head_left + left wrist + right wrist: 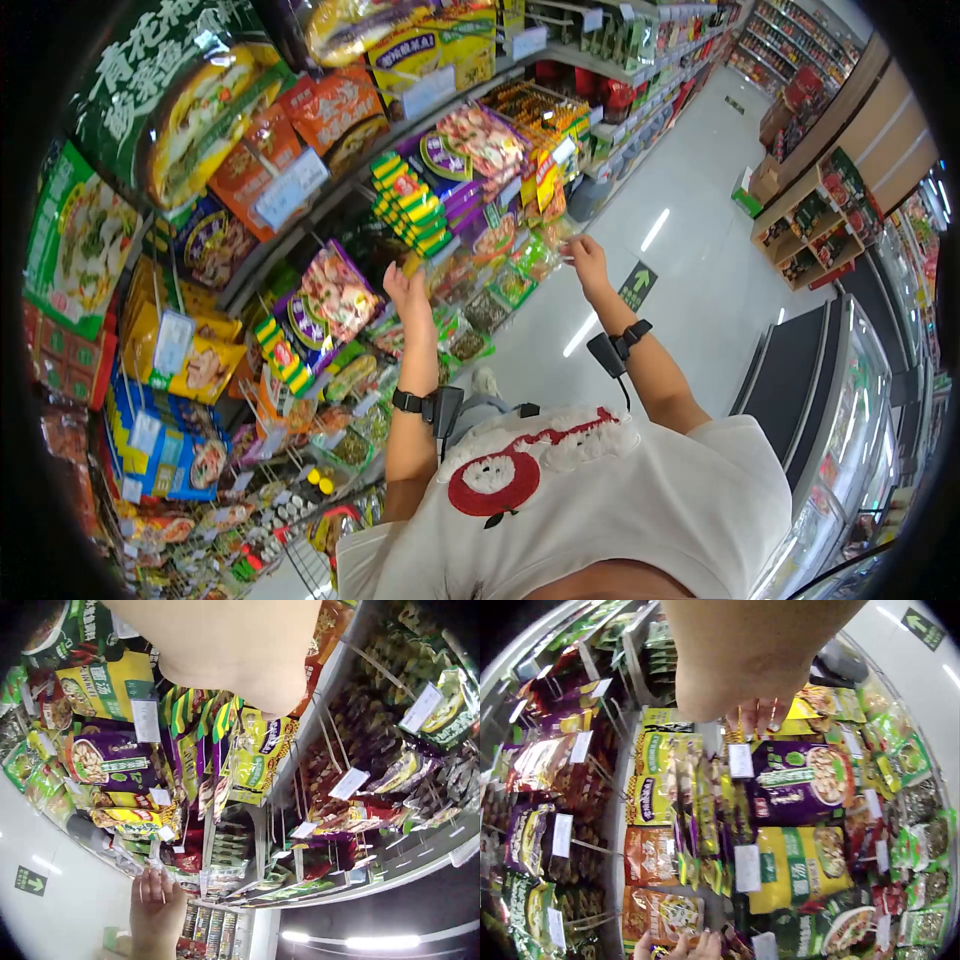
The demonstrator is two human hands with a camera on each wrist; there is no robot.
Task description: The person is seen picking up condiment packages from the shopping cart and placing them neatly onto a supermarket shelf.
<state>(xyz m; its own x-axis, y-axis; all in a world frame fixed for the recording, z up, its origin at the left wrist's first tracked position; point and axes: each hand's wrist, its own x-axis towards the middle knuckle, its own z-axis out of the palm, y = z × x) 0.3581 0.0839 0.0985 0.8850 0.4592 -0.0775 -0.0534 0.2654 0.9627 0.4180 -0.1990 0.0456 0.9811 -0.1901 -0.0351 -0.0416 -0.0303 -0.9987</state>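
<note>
Raised beside the shelf, the left hand point(408, 292) has relaxed fingers, with no item visibly gripped. It is nearest to purple, green and yellow food packets point(410, 205) and a hanging purple packet point(335, 295). The right wrist view shows its spread fingers at the bottom edge, by an orange packet point(664, 911); contact cannot be told. Over the aisle side of the shelf, the right hand point(588, 268) is loosely bent and apparently empty, near green-trimmed bags point(535, 257). In the right wrist view its fingertips overlap the area above a purple packet with a bowl picture point(799, 780).
Price tags point(292, 190) stick out on hooks along the packed shelf. A glossy floor point(690, 210) with a green arrow sign point(637, 285) lies to the right. Beyond stand a wooden display crate point(815, 230) and a glass-sided freezer point(850, 400). A wire cart point(310, 560) is at lower left.
</note>
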